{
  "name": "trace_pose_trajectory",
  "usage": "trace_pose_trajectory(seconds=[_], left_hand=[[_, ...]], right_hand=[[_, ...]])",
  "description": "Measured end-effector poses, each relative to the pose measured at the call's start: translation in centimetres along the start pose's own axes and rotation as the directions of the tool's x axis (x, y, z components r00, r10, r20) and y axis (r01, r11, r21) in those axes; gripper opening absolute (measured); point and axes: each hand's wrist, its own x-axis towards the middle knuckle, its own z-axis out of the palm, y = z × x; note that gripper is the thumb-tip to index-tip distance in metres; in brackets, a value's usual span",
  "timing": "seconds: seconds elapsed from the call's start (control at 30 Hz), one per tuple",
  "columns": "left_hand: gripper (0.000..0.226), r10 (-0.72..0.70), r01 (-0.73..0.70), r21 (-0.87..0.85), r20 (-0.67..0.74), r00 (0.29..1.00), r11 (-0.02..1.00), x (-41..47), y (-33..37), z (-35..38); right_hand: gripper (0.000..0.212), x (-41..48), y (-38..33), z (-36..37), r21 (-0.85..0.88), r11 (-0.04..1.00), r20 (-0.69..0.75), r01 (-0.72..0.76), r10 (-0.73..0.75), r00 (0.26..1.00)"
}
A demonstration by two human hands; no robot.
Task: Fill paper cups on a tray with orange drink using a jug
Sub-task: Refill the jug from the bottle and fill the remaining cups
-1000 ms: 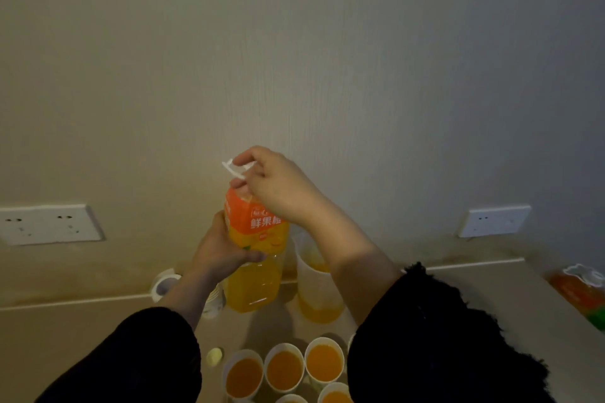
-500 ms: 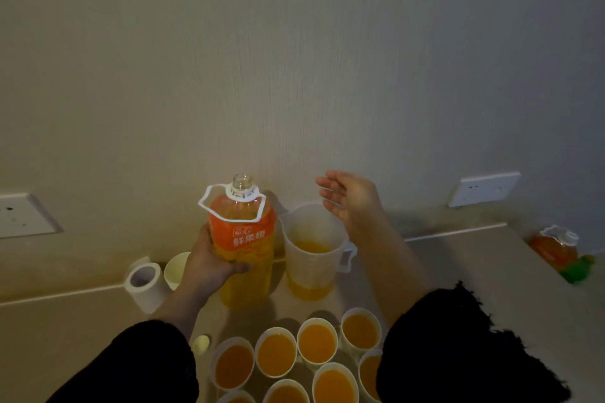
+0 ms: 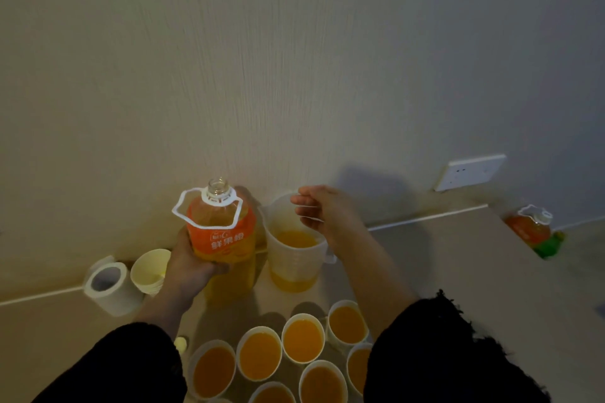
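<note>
An uncapped bottle of orange drink (image 3: pixel 226 239) with an orange label and a white carry handle stands on the table, and my left hand (image 3: pixel 190 263) grips its body. Right of it stands a clear plastic jug (image 3: pixel 293 255) with some orange drink at the bottom. My right hand (image 3: pixel 322 209) hovers over the jug's far rim with fingers loosely extended, holding nothing. Several paper cups (image 3: pixel 302 339) full of orange drink stand close together at the bottom centre. The tray beneath them is hidden.
A stack of paper cups (image 3: pixel 150 270) and a roll of tape (image 3: pixel 106 283) lie left of the bottle. A small yellowish cap (image 3: pixel 180 343) lies by my left sleeve. Another orange bottle (image 3: pixel 530 227) and a green object (image 3: pixel 548 245) sit at the far right. A wall socket (image 3: pixel 469 172) is behind.
My right hand left the bottle's handle and top and moved right, above the jug. The bottle's mouth now shows open. The camera tilted down, showing more cups.
</note>
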Motion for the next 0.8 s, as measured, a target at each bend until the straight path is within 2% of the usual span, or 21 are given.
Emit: trace_pose_trajectory(seconds=[0.23,0.33,0.47,0.57,0.67,0.8], left_hand=[[0.101,-0.069,0.068,-0.101,-0.009,0.998,0.993,0.9,-0.6,-0.2],[0.102,-0.089,0.087,-0.069,-0.018,0.996,0.994,1.0,-0.7,-0.1],[0.106,-0.158,0.176,0.095,-0.179,0.971,0.980,0.6,0.0,0.0],[0.104,-0.147,0.171,0.128,-0.179,0.973,0.977,-0.1,0.2,0.0],[0.091,-0.153,0.184,0.171,-0.181,0.972,0.968,-0.7,0.0,-0.2],[0.086,-0.220,0.256,0.152,-0.216,0.951,0.955,-1.7,0.6,-0.4]], right_hand=[[0.017,0.2,0.3,0.1,-0.040,0.999,0.013,0.022,-0.022,1.000],[0.018,0.2,0.4,0.4,-0.048,0.999,0.012,0.016,-0.015,1.000],[0.017,-0.4,0.6,0.8,-0.039,0.999,0.013,-0.004,0.004,1.000],[0.015,-1.0,0.7,1.1,-0.036,0.999,0.021,-0.004,0.005,1.000],[0.015,-1.6,0.7,1.6,-0.038,0.999,0.028,-0.001,0.002,1.000],[0.016,-2.7,0.2,2.6,-0.087,0.995,0.038,-0.042,0.045,0.998]])
